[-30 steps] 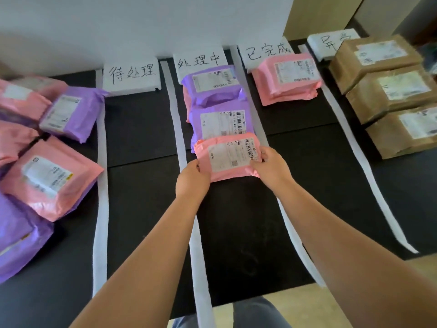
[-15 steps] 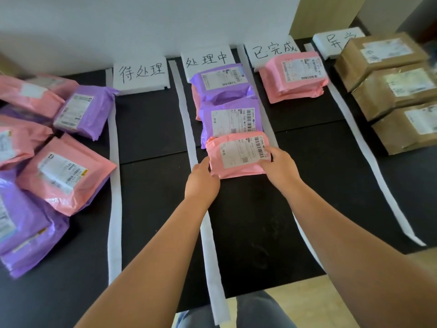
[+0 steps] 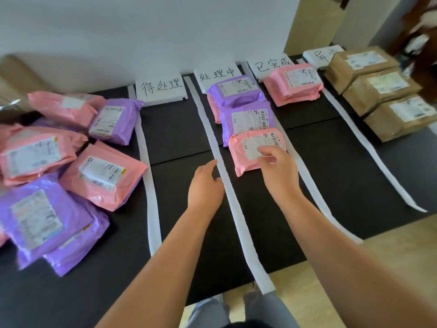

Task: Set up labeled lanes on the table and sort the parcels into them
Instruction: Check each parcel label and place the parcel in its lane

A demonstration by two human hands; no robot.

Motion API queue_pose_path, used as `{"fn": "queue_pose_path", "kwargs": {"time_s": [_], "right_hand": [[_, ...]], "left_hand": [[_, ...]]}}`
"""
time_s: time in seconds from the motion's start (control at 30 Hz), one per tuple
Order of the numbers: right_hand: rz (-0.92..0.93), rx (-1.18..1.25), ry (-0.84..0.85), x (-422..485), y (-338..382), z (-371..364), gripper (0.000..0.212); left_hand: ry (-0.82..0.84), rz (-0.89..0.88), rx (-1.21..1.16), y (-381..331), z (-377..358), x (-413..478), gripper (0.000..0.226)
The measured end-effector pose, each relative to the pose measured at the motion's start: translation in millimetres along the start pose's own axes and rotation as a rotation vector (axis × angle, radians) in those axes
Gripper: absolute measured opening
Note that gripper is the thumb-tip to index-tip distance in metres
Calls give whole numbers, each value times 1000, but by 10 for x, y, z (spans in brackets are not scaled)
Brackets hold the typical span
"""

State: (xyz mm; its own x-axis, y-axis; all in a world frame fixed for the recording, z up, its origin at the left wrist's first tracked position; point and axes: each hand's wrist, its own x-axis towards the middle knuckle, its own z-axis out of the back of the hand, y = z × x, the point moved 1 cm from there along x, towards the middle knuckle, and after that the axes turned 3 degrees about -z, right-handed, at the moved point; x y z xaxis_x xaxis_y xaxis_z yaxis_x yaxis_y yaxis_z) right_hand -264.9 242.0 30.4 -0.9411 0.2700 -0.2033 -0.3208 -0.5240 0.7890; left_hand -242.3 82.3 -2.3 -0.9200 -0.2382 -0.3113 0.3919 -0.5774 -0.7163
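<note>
A pink parcel (image 3: 246, 150) lies nearest me in the second lane, behind it two purple parcels (image 3: 246, 119). My right hand (image 3: 279, 171) hovers over the pink parcel's near right corner with loosely bent fingers, gripping nothing. Left of that lane's white strip, my left hand (image 3: 205, 183) is off the parcel, fingers relaxed, above the black table (image 3: 179, 133). Four white label cards (image 3: 162, 88) stand along the wall. White paper strips (image 3: 236, 209) mark the lanes.
A heap of pink and purple parcels (image 3: 104, 174) fills the table's left side. A pink stack (image 3: 293, 84) sits in the third lane. Three brown boxes (image 3: 380, 88) line the far right. The table's front edge is close to my legs.
Both hands have let go of the pink parcel, which now lies in the second lane. My left hand drew back to the left. The view has swung left.
</note>
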Motion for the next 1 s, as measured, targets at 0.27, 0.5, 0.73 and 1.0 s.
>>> {"fn": "queue_pose_path", "kwargs": {"time_s": [0.27,0.5,0.73,1.0], "right_hand": [[114,-62,101,-709,163,-266,26],[192,-46,274,-1363,181,-584,30],[247,-62,357,-1899,284,-937,30],[327,-105,419,-2171,809,-1880,25]], "left_hand": [[-65,101,-144,632,537,-655,50],[-244,196,-172,1156,861,-1404,47],[-332,285,-218,1774,1175,-1823,46],[-440,342,-310,2435,2000,-1664,42]]}}
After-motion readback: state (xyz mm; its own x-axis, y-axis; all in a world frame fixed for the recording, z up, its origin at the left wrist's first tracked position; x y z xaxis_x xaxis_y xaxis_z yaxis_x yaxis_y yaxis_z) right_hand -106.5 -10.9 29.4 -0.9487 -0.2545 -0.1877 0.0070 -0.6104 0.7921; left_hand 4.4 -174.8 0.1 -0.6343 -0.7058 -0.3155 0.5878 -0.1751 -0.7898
